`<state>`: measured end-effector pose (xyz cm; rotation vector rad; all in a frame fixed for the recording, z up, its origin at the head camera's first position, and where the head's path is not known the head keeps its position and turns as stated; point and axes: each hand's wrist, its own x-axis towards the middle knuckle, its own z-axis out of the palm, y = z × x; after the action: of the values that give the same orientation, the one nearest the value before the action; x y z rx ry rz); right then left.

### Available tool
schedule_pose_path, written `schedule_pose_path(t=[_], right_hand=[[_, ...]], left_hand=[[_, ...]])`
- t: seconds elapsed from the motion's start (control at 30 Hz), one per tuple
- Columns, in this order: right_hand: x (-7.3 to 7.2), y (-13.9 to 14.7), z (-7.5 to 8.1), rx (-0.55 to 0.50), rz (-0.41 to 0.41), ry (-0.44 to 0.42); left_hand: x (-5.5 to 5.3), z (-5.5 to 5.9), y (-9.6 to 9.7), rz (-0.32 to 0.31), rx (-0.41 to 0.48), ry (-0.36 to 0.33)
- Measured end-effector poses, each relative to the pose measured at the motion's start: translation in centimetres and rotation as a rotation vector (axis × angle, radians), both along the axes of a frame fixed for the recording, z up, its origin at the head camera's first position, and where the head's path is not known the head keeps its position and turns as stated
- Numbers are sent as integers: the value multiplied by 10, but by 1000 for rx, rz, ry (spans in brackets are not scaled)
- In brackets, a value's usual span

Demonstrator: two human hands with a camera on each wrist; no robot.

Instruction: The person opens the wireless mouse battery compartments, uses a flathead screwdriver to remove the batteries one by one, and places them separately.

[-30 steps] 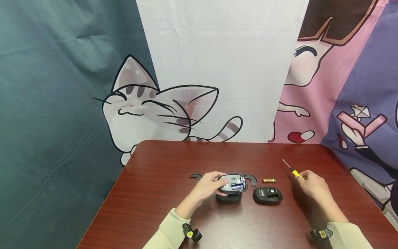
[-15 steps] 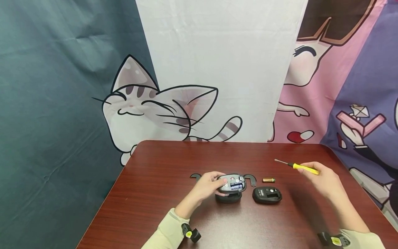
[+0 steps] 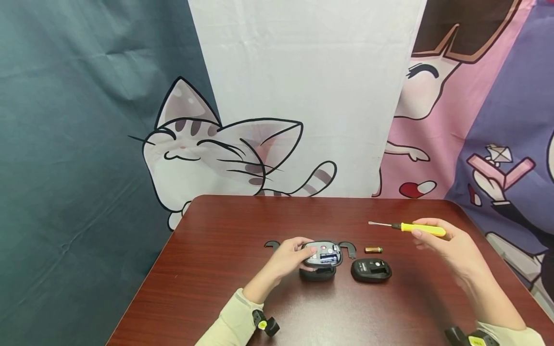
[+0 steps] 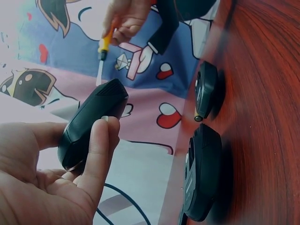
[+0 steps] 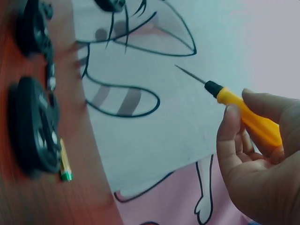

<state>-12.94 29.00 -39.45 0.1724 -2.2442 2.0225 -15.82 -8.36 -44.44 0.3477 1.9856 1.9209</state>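
Observation:
My left hand (image 3: 287,259) grips a black computer mouse (image 3: 324,251) by its left end, above the table, underside up. Its battery bay shows a blue-and-silver battery (image 3: 329,258). In the left wrist view, the thumb and fingers clasp the mouse body (image 4: 96,119). My right hand (image 3: 456,247) holds a screwdriver (image 3: 424,229) by its yellow handle, raised to the right; the metal tip points left, apart from the mouse in the head view. The right wrist view shows fingers and thumb around the handle (image 5: 248,115).
A second mouse (image 3: 318,276) lies beneath the held one, partly hidden. Another mouse (image 3: 371,271) lies underside up to the right, a loose battery (image 3: 373,250) behind it. Curved dark pieces (image 3: 348,249) lie on the brown table (image 3: 233,226). A printed cloth (image 3: 303,86) hangs behind.
My right hand has risen and drawn the screwdriver leftward at its tip, turning it from slanted to nearly level. The left hand and its mouse stay almost still.

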Motion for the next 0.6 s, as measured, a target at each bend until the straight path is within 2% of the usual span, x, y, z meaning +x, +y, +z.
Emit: schedule_pose_path(t=[0.1,0.2,0.47,0.6], right_hand=[[3,-5,3,-157,63,3],[7,-9,6,-211,101,19],[13,-22,14,-262,204,101],[18,-29,18,-235,208,144]], left_hand=[[0,1,1,4,7,1],[1,1,1,8,10,4],[2,2,3,-6,24,-10],[3,3,5,-8,30,-15]])
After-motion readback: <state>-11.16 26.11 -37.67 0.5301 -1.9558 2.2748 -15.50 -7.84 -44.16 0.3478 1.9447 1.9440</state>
